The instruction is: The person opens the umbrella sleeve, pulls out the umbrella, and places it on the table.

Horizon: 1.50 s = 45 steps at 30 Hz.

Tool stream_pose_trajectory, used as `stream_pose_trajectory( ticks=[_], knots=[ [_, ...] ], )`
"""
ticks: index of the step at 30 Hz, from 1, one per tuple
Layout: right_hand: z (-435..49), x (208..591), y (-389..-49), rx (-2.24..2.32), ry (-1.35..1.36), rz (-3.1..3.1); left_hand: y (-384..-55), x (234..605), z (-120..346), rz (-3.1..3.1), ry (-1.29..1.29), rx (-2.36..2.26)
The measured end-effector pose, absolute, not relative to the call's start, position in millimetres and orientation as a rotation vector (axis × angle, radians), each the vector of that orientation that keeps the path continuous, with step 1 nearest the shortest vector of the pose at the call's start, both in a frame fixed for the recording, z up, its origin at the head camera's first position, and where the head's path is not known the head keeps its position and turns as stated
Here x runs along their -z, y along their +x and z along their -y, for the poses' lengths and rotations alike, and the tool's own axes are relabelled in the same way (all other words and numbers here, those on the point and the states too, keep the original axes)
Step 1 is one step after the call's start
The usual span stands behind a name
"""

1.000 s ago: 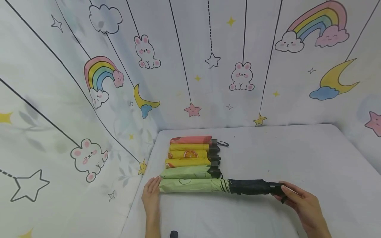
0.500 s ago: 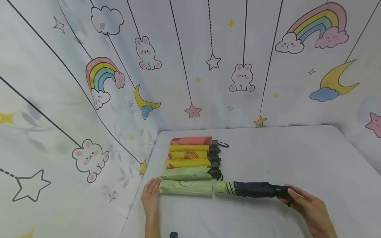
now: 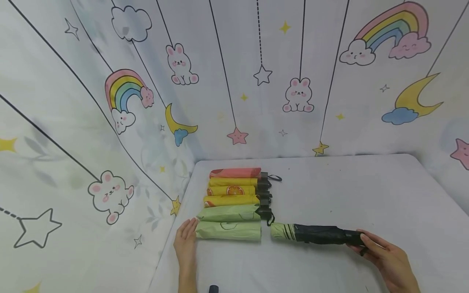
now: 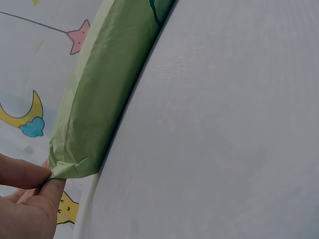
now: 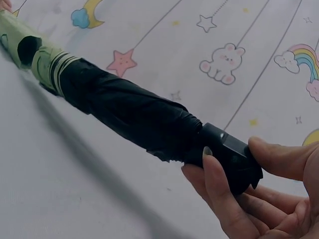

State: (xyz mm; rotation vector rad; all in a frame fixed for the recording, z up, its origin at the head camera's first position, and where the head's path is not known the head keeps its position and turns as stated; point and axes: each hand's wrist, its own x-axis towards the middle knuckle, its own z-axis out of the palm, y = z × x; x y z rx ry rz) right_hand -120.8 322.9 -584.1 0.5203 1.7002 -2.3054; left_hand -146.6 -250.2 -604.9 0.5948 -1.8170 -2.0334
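Observation:
A folded umbrella [image 3: 318, 234], mostly black with a light green striped end, is held by its black handle [image 5: 227, 157] between the thumb and fingers of my right hand [image 3: 388, 256]. My left hand [image 3: 186, 240] pinches the closed corner of a light green umbrella sleeve [image 4: 94, 109] at the left. The sleeve's dark open mouth [image 5: 29, 50] faces the umbrella's green end, and a small gap parts them in the head view. Directly behind the sleeve lies another green umbrella [image 3: 229, 213] in its cover.
Behind the green pieces, several sleeved umbrellas lie in a row: yellow ones [image 3: 231, 200] and a red one [image 3: 234, 173] with a black strap loop. A small dark object [image 3: 213, 289] shows at the front edge. A patterned curtain [image 3: 220, 81] rises behind the white table [image 3: 366, 195].
The black umbrella has slid rightward out of the green sleeve with my right hand, so a gap now shows between them. My left hand and the sleeve have stayed in place.

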Motion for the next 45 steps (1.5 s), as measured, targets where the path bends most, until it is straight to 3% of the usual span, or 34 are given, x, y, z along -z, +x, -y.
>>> stream_pose_trajectory(
  ticks=[10,22,40,45],
  knots=[
    [-330,594,-123,2.246,0.540,-1.717,-138,582,244,1.824,0.569,2.036],
    [-328,602,-128,1.963,0.539,-1.998,-147,609,251,1.817,0.595,2.028],
    [-328,604,-127,1.920,0.556,-2.068,-146,610,253,1.807,0.601,2.013],
    [-326,599,-128,1.703,0.624,-2.292,-145,610,254,1.827,0.611,1.998]
  ],
)
